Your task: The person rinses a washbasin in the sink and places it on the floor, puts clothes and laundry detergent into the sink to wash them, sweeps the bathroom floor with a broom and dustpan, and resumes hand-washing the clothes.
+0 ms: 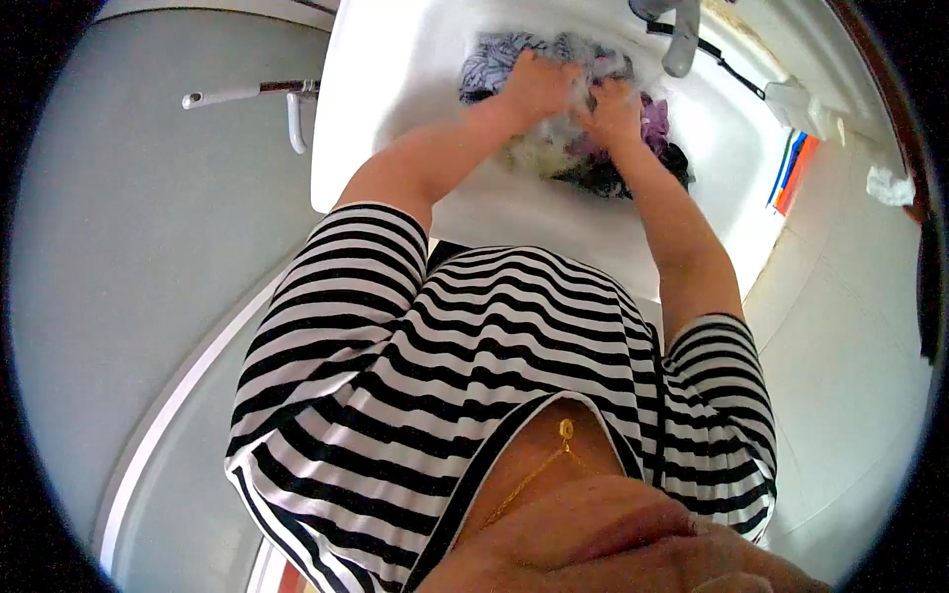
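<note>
A heap of wet laundry lies in the white sink [376, 109]. My left hand [542, 87] is closed on a grey patterned cloth [491, 65] at the left of the heap. Just to its right, my right hand [615, 114] is closed too, with fabric bunched between the two hands. A purple garment [653, 123] sits against the right hand's outer side. Below the hands are a pale yellowish cloth [539, 158] and a black one [598, 180]. The fingertips are partly blurred and hidden by the fabric.
A grey tap [680, 47] juts over the sink's back right. On the back ledge lies a black-handled brush [727, 67]. A white-handled tool [222, 97] sticks out past the sink's left edge. Blue and orange strips [794, 173] stand by the right rim.
</note>
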Demonstrator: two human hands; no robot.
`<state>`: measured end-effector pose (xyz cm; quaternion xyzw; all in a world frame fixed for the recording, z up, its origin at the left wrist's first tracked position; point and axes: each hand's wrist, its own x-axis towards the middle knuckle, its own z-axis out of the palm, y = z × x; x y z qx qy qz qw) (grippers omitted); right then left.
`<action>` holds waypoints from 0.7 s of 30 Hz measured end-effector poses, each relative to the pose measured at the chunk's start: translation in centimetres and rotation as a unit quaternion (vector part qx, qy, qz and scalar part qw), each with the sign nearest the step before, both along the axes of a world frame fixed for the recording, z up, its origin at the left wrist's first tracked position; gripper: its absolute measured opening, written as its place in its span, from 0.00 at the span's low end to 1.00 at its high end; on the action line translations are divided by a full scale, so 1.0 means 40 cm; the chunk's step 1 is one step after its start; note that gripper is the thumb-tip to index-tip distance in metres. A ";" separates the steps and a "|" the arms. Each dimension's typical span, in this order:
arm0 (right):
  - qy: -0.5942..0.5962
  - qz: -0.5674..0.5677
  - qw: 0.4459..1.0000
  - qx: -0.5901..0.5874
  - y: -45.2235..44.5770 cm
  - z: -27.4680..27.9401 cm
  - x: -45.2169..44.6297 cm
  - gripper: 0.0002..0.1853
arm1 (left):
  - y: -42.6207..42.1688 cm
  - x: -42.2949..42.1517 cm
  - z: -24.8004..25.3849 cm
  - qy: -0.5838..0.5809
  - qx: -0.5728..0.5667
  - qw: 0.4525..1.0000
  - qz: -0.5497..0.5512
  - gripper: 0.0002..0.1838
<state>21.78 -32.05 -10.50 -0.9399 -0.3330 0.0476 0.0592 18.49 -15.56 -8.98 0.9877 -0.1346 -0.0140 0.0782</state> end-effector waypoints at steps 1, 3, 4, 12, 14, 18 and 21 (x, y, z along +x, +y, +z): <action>0.006 -0.020 1.000 -0.015 -0.006 -0.006 0.002 0.24 | -0.004 0.014 0.008 0.043 0.043 0.998 -0.001 0.20; 0.044 -0.074 0.996 0.021 -0.019 0.026 -0.022 0.25 | 0.016 0.030 -0.031 0.035 -0.088 0.995 0.024 0.21; 0.078 -0.123 0.987 0.061 -0.027 0.050 -0.018 0.26 | 0.034 0.037 -0.038 0.025 -0.215 0.975 0.053 0.23; 0.290 -0.318 0.875 0.221 -0.339 0.022 0.073 0.33 | 0.120 0.129 -0.172 0.323 -0.502 0.767 0.234 0.34; 0.541 -0.463 0.533 0.456 -0.189 0.083 0.081 0.31 | 0.020 0.150 -0.099 0.375 -0.534 0.730 0.201 0.33; 0.509 -0.308 0.715 0.367 -0.190 -0.037 0.149 0.28 | -0.065 0.133 0.120 0.373 -0.443 0.811 0.086 0.35; 0.400 -0.157 0.858 0.282 -0.192 0.055 0.020 0.30 | -0.040 0.030 0.132 0.300 -0.460 0.835 0.019 0.38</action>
